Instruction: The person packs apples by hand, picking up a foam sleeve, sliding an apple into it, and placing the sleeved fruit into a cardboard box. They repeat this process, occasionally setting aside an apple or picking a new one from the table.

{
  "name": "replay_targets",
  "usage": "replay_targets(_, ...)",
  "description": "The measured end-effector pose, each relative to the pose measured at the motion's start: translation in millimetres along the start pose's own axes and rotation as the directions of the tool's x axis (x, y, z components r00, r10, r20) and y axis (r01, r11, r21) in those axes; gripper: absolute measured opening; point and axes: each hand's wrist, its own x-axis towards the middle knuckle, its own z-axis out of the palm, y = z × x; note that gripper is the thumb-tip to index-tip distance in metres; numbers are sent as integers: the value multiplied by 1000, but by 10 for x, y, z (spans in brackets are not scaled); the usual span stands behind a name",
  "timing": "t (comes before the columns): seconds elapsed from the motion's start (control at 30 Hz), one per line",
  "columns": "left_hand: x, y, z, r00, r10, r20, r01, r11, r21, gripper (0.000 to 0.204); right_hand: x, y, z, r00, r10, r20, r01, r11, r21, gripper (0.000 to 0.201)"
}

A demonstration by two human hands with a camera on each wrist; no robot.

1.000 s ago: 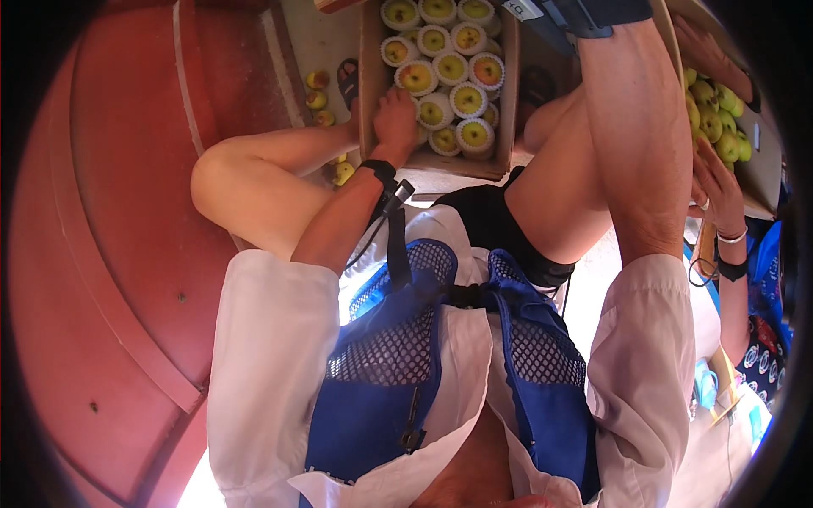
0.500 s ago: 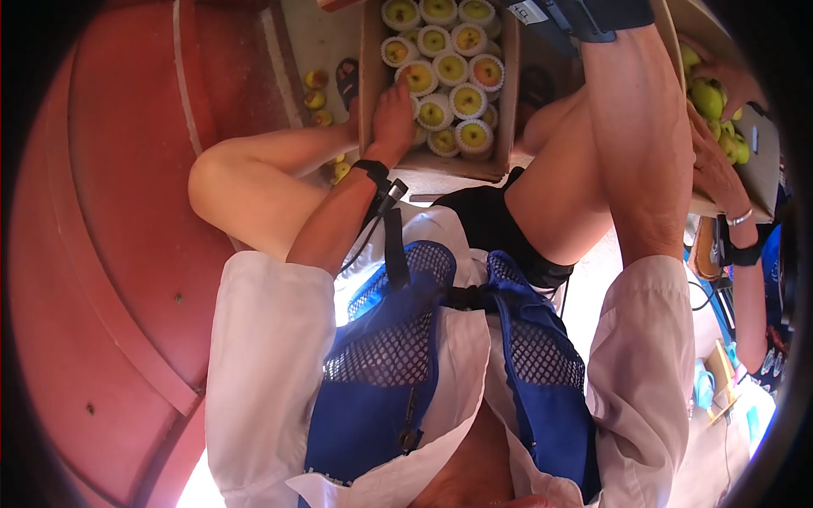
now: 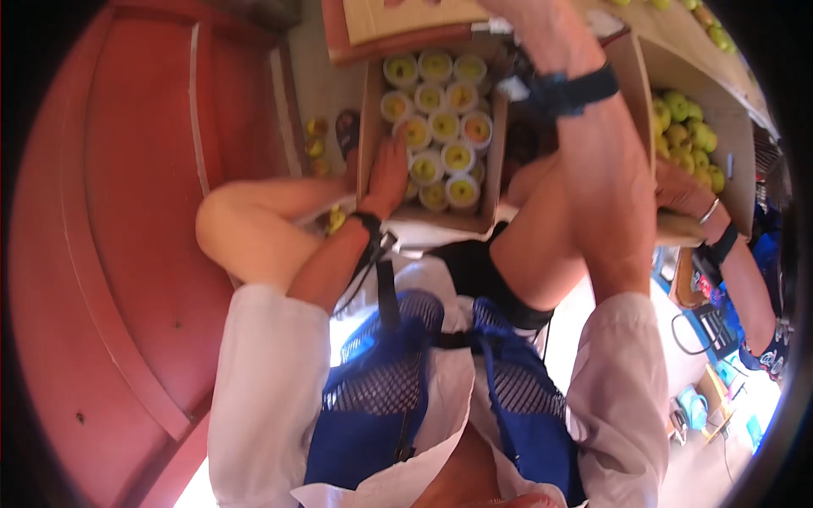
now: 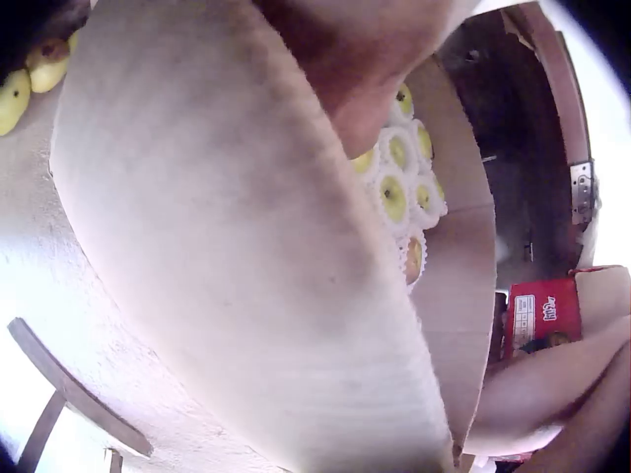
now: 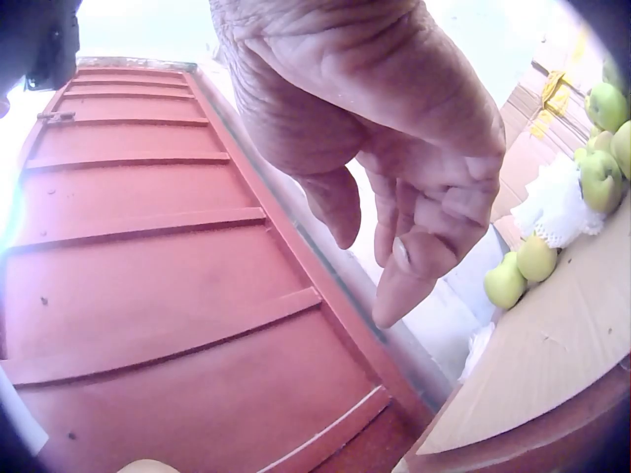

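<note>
My left hand (image 3: 389, 173) rests over the left wall of a cardboard carton (image 3: 373, 106), its fingers lying beside the apples (image 3: 443, 127). These sit stem-up in white foam nets, packed in rows. In the left wrist view part of that hand (image 4: 365, 49) overlaps the carton rim, and its fingertips are hidden. My right hand (image 3: 521, 10) is at the top edge of the head view, partly cut off. The right wrist view shows this hand (image 5: 394, 148) raised, fingers loosely bent, nothing between them. Beyond it are green apples (image 5: 601, 182) and a white foam net (image 5: 557, 212).
On the right, another person's hand (image 3: 682, 188) is at a second carton (image 3: 737, 127) of bare apples (image 3: 694, 140). A flat cardboard sheet (image 3: 415, 21) lies on a red-edged surface above my carton. Loose apples (image 3: 317, 146) lie on the floor beside a red panel (image 3: 102, 212).
The head view has tilted up. My right arm has drawn back, bringing its wrist and part of the hand into view. My left hand stays at the carton wall. The other person's hands have shifted.
</note>
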Motion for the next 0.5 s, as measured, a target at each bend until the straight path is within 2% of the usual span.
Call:
replay_targets(0.07,0,-35,72,999,-13,39,10,995,97,76,62,35,-26,998,-17,66,12,997,70,28)
replay_targets(0.1,-3,-71,154,1000,25,-18,-22,986,167,79,54,67,-47,995,-84,56,81,995,53,27)
replay_targets(0.13,-6,-104,224,996,61,-68,-43,970,237,82,261,287,46,999,-21,48,13,988,154,32)
replay_targets(0.2,-23,-78,181,999,45,-20,-38,962,269,80,171,201,85,999,-5,40,4,999,32,31)
replay_targets(0.23,-22,-57,157,999,35,12,-37,957,289,78,155,229,90,999,-4,40,2,1000,29,30)
replay_targets(0.4,-12,19,36,994,-51,95,27,971,239,82,79,162,169,997,42,66,-39,999,-34,30)
replay_targets(0.5,19,86,-77,984,-97,148,66,978,199,87,129,216,119,994,98,47,-97,995,-9,31)
